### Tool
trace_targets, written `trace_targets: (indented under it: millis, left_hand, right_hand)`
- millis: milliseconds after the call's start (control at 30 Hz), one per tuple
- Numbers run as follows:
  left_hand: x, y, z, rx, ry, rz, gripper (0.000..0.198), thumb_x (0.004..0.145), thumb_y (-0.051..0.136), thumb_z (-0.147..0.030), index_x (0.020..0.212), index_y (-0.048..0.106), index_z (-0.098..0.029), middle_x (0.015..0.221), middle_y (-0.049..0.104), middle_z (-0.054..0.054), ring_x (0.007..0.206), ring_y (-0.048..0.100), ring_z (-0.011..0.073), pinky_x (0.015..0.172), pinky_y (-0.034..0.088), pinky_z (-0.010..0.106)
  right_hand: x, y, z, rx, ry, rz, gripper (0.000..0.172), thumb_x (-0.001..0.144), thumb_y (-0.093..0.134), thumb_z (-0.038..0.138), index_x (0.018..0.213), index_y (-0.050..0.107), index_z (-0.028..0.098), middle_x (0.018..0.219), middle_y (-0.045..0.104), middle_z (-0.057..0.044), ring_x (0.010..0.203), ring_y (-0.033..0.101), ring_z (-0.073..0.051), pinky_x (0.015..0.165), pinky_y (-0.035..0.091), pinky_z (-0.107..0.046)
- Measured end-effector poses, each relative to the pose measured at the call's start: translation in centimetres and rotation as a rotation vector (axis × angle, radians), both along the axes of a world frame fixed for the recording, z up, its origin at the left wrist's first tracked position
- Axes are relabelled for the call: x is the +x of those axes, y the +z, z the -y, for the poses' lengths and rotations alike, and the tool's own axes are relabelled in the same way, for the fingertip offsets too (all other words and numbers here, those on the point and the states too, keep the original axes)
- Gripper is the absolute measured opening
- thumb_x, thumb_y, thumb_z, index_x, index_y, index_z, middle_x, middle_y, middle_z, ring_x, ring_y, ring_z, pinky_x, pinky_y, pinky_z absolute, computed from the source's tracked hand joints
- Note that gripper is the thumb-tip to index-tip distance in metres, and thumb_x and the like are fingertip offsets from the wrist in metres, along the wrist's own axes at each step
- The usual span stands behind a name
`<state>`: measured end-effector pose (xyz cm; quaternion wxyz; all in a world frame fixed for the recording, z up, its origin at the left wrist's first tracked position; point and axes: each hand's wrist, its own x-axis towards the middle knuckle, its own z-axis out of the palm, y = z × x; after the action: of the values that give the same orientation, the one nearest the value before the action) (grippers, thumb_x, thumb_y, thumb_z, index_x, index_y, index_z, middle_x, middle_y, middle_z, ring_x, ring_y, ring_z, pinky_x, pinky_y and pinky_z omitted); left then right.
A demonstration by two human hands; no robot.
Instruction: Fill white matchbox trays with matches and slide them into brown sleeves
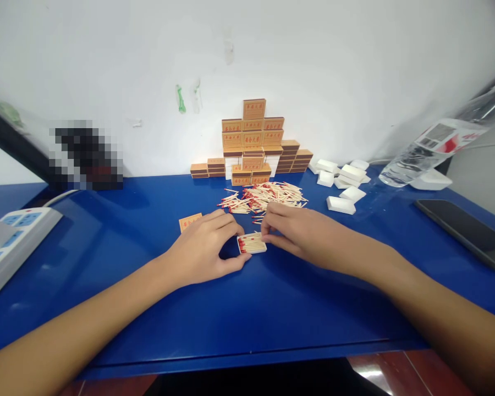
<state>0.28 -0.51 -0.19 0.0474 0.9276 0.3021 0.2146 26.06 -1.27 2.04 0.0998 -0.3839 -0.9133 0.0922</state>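
A small white matchbox tray [253, 250] lies on the blue table, partly filled with red-headed matches [251, 242]. My left hand [206, 246] curves around its left end, thumb at the near side and fingers at the far side. At the tray's right end my right hand [291, 228] is closed in a pinch, seemingly on matches whose heads lie over the others; its fingertips partly hide them. Just beyond the hands spreads a pile of loose matches [272, 195]. An orange matchbox sleeve [190, 221] lies partly behind my left hand.
Stacked matchboxes [253, 137] stand against the white wall. Several white trays [341, 205] lie to their right. A clear bottle [441, 140] leans farther right, near a dark phone [464, 231]. At the left is a white power strip [22, 242]. The table's front edge [251, 358] runs near me.
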Motion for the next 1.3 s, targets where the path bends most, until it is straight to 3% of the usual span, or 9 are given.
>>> trace_targets:
  millis: [800,1000,1300]
  left_hand:
    - [-0.1,0.1,0.0,0.001,0.000,-0.008,0.022,0.092,0.074,-0.037,0.101,0.069,-0.018,0.100,0.073,0.005,0.096,0.066,0.0236,0.086,0.053,0.038]
    - [0.0,0.0,0.0,0.006,0.002,-0.009,0.021,0.092,0.074,-0.037,0.101,0.069,-0.018,0.097,0.073,0.005,0.094,0.067,0.0239,0.084,0.052,0.038]
    - [0.0,0.0,0.0,0.001,-0.003,-0.009,0.022,0.092,0.074,-0.038,0.100,0.068,-0.018,0.099,0.073,0.004,0.095,0.066,0.0232,0.084,0.052,0.038]
  right_hand:
    - [-0.6,-0.8,-0.3,-0.013,0.007,-0.027,0.017,0.108,0.053,0.027,0.102,0.066,0.017,0.105,0.064,-0.007,0.085,0.064,-0.019,0.076,0.047,-0.032]
    - [-0.4,-0.8,-0.2,0.034,-0.002,-0.086,0.018,0.108,0.054,0.029,0.100,0.065,0.017,0.104,0.064,-0.007,0.085,0.063,-0.019,0.074,0.046,-0.032]
    - [-1.1,-1.5,0.1,-0.019,0.008,-0.163,0.017,0.107,0.056,0.029,0.101,0.067,0.018,0.104,0.064,-0.006,0.085,0.061,-0.017,0.074,0.044,-0.031]
